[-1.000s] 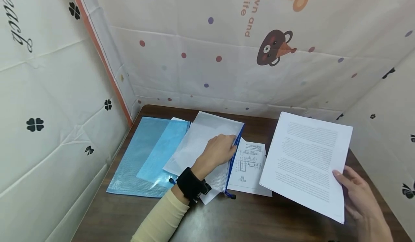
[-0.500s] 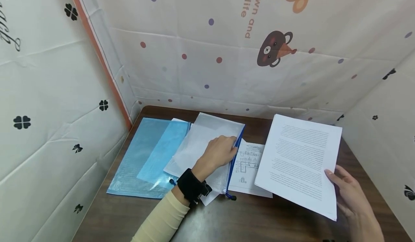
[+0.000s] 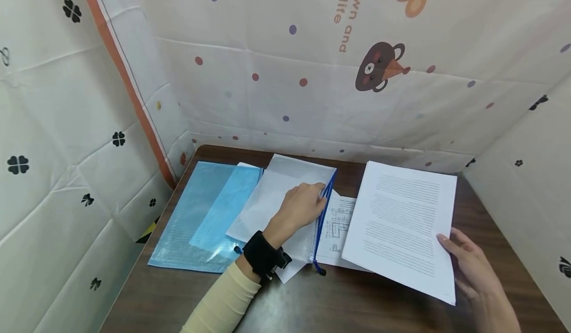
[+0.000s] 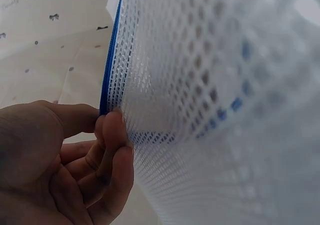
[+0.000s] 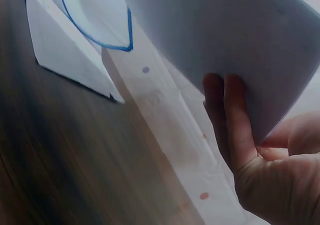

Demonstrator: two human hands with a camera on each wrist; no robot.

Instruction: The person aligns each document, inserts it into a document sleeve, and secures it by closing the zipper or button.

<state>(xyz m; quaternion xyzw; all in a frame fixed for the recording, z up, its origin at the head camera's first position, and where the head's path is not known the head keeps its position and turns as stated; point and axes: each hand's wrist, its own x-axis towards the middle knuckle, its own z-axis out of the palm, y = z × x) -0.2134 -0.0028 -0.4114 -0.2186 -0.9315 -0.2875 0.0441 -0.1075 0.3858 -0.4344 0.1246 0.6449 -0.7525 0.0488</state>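
A white mesh zip pouch (image 3: 276, 199) with a blue zipper edge lies on the dark table (image 3: 312, 298). My left hand (image 3: 303, 205) pinches its upper layer at the zipper edge, lifting it; the left wrist view shows the fingers (image 4: 112, 145) curled round the mesh (image 4: 200, 85). My right hand (image 3: 464, 263) grips a stack of printed sheets (image 3: 401, 224) by the near right corner and holds it above the table, just right of the pouch. In the right wrist view the fingers (image 5: 230, 120) lie under the stack (image 5: 225, 30).
Two blue mesh pouches (image 3: 200, 214) lie left of the white one. A sheet with a diagram (image 3: 339, 224) sits under the pouch's right edge. Patterned cloth walls (image 3: 312, 75) enclose the table at the back and both sides.
My right hand has carried the paper stack leftward, closer to the pouch, so it now overlaps the diagram sheet. The left hand stays on the zipper edge.
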